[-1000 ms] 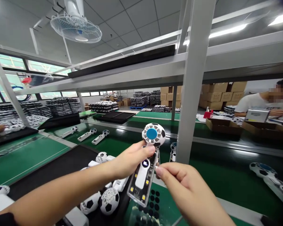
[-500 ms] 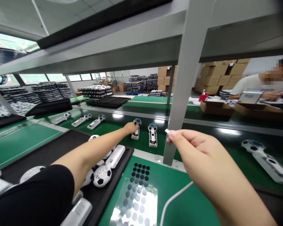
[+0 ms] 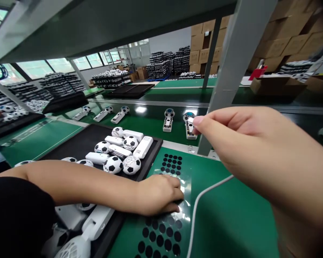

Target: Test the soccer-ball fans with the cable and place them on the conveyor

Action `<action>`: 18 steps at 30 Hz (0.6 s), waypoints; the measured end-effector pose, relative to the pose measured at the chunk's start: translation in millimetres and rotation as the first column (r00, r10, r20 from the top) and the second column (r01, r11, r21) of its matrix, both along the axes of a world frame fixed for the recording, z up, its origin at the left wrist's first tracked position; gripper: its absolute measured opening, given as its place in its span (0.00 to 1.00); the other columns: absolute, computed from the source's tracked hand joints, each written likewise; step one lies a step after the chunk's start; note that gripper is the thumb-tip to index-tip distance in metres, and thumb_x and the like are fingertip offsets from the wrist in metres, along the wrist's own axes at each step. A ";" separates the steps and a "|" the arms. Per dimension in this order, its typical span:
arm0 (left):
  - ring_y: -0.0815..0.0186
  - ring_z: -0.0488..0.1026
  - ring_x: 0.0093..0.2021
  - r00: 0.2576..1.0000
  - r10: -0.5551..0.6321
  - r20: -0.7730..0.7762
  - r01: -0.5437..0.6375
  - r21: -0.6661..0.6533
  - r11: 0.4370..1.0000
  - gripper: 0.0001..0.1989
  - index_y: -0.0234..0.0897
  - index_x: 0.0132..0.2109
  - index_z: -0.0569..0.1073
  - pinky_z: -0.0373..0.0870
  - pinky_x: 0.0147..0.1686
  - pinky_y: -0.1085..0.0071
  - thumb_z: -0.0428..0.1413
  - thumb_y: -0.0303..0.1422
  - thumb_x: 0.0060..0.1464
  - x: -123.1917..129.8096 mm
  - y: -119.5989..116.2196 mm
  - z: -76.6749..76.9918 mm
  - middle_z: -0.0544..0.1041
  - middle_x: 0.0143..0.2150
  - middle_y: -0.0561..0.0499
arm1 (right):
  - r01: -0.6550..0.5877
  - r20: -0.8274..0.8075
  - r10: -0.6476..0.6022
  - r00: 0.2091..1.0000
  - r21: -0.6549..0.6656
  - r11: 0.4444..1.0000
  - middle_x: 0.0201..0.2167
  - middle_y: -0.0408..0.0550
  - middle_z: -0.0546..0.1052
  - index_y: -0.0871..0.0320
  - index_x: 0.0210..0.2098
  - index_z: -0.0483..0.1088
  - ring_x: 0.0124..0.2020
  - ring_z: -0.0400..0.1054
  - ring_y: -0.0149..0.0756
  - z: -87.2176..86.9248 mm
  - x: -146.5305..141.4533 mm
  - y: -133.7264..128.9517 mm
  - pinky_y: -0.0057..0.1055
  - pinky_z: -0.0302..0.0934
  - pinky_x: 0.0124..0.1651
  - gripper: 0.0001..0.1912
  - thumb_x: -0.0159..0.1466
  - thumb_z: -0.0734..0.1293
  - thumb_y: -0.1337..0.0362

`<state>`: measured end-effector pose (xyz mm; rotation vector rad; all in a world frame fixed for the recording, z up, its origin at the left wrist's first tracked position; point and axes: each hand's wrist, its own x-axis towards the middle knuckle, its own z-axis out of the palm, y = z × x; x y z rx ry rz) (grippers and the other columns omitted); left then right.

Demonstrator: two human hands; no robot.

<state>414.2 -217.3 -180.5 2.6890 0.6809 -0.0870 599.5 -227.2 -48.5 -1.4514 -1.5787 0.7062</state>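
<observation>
Left hand [image 3: 159, 195] moved onto black-dot sheet [image 3: 164, 229]; right hand [image 3: 247, 143] pinches white piece [image 3: 190, 119].

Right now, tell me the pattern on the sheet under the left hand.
Rows of round black dots on clear film; clearest in the head view.

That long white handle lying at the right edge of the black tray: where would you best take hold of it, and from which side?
Pinch the white handle around its middle, coming from above. It lies flat and slim on the black tray, with a soccer-ball head close beside it, so above avoids that neighbour.
</observation>
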 end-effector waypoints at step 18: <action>0.54 0.74 0.39 0.981 0.162 -0.107 -0.159 0.032 0.987 0.10 0.39 0.39 0.77 0.64 0.29 0.67 0.65 0.36 0.49 26.1 -5.0 -22.6 0.77 0.41 0.46 | -0.043 0.227 0.053 0.972 -0.051 0.998 0.11 0.40 0.56 0.56 0.33 0.76 0.14 0.50 0.29 -13.4 -7.9 -3.6 0.25 0.42 0.14 0.26 0.60 0.61 0.41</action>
